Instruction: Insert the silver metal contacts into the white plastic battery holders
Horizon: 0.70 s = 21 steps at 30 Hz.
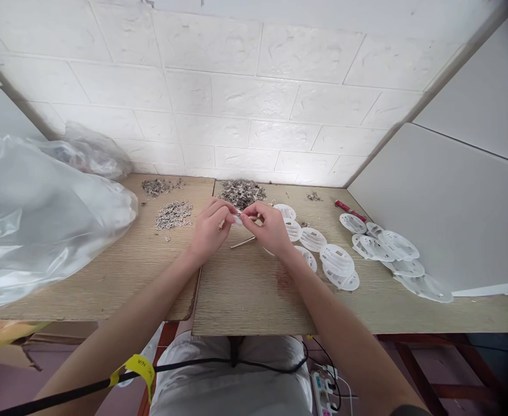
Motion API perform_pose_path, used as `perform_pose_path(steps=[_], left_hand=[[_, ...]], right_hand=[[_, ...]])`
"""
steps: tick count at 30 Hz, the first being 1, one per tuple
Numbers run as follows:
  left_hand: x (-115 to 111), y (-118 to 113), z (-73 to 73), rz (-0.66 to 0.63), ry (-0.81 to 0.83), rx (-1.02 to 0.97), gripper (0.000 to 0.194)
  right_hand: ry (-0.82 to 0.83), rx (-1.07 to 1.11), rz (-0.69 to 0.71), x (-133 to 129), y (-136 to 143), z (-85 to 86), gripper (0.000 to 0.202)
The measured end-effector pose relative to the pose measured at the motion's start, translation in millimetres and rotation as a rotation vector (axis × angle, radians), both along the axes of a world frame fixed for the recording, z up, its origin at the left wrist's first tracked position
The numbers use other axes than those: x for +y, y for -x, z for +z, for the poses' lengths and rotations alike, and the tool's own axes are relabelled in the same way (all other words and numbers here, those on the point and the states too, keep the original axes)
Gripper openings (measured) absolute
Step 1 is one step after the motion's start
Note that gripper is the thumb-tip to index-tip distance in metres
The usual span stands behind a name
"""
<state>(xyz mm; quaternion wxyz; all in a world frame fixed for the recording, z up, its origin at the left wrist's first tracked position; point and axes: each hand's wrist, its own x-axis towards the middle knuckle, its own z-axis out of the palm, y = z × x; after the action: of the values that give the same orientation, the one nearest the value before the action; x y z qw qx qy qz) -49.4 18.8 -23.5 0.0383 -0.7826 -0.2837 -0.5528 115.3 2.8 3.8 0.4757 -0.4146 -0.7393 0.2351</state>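
Note:
My left hand [212,226] and my right hand [271,228] meet over the middle of the wooden table, fingertips pinched around a small white piece [237,220]. Fingers cover most of that piece, so its shape is unclear. Just below the fingertips a thin metal rod [243,242] lies on the table. Behind the hands is a heap of small metal parts [243,193]. White round plastic discs [337,260] with slots lie beside and to the right of my right hand, some overlapping. A spread of small metal parts [174,215] is left of my left hand.
A large clear plastic bag [45,219] fills the table's left side. More metal parts [156,186] lie at the back left. A red tube [349,210] and overlapping white discs [399,245] rest near the right partition [453,202]. A black cable [193,363] crosses below the table edge.

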Motion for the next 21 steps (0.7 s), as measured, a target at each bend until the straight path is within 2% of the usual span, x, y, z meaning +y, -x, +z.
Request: perform_pose_path(steps=[5,11,15,17,20,21], left_hand=[[-0.6,-1.7,2.2,-0.037,0.086,-0.033,0.019],[0.1,1.6,2.1,-0.045,0.045,0.063,0.020],[-1.1,0.8,3.8,-0.053,0.109,0.073,0.021],[-1.8,-0.1,6.6,-0.087,0.267,-0.043,0.018],[-1.0,0.5,11.5,-0.154,0.693,-0.294,0.003],[-0.3,1.3,12.7,-0.182,0.846,-0.358,0.005]], right_hand=[[0.125,0.126,-0.050,1.8,-1.3,0.1,0.016],[0.223,0.141,-0.062,4.2,0.2,-3.0,0.021],[0.327,0.284,-0.063,7.0,-3.9,-1.5,0.024],[0.396,0.372,-0.068,8.9,-7.2,-0.4,0.022],[0.397,0.437,-0.058,11.1,-11.1,0.5,0.022],[0.373,0.435,-0.049,11.5,-11.8,0.5,0.023]])
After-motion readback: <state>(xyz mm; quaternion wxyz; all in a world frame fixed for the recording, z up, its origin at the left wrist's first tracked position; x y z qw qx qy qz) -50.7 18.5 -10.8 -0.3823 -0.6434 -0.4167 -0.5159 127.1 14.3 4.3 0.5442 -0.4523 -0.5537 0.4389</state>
